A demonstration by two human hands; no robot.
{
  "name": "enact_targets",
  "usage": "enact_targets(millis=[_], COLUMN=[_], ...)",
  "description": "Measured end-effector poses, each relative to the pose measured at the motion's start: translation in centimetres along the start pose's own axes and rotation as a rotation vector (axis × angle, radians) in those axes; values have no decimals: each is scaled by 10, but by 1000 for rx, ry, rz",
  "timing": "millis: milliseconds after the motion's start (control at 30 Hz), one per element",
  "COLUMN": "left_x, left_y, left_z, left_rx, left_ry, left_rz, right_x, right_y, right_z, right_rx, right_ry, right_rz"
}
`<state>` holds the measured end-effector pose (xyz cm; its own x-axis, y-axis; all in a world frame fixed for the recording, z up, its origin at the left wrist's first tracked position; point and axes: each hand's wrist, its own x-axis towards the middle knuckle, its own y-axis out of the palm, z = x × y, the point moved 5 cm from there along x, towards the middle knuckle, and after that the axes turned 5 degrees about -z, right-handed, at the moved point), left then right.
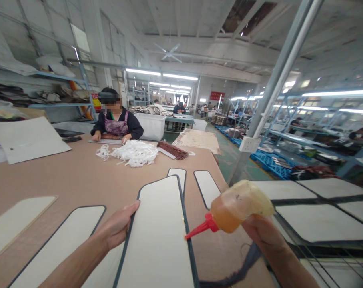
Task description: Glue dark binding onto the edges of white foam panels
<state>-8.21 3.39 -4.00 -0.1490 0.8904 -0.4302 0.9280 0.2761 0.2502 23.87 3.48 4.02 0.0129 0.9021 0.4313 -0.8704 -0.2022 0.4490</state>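
Note:
My left hand (121, 224) grips the left edge of a long white panel (157, 232) with dark edging, thumb on its face, holding it up over the table. In my right hand (261, 232) is a squeeze bottle (237, 206) of amber liquid, tipped sideways with its red nozzle (201, 227) pointing left. The nozzle tip meets the panel's right edge, where small yellowish traces show along the dark border. The fingers of my right hand are partly hidden behind the bottle. A dark strip (244, 270) hangs below the bottle.
More edged panels (64, 236) lie on the brown table (124, 180). Across it, a co-worker (117, 120) handles flat material beside a heap of white strips (136, 152) and a brown bundle (173, 151). At right, a rack (325, 220) holds panels near a metal post (259, 116).

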Motion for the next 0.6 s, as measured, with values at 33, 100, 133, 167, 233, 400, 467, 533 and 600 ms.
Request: enact_targets(millis=[33,100,133,167,233,400,467,533,600], left_x=[1,4,5,6,8,7,5,5,5], left_y=[0,-2,-2,-3,-3,-2,-1,0,-1], left_z=[0,0,0,-1,-2,-7,-9,-10,-11], left_rx=[2,5,4,3,-7,-19,-23,-32,-40], left_ry=[-1,-7,-10,-12,-19,-41,-38,-34,-35], left_rz=[-2,-8,-11,-15,-27,-51,-50,-51,-56], right_x=[-2,-5,-7,-8,-10,-15,-17,-20,-23], right_y=[0,-1,-2,-3,-4,-6,-8,-10,-12], right_z=[1,1,2,2,1,-2,-4,-6,-8], right_rx=[6,10,8,5,-4,-89,-130,-121,-86], right_ry=[-2,-1,0,3,5,67,109,142,162], right_rz=[-5,-11,-13,-13,-12,7,-4,-32,-58])
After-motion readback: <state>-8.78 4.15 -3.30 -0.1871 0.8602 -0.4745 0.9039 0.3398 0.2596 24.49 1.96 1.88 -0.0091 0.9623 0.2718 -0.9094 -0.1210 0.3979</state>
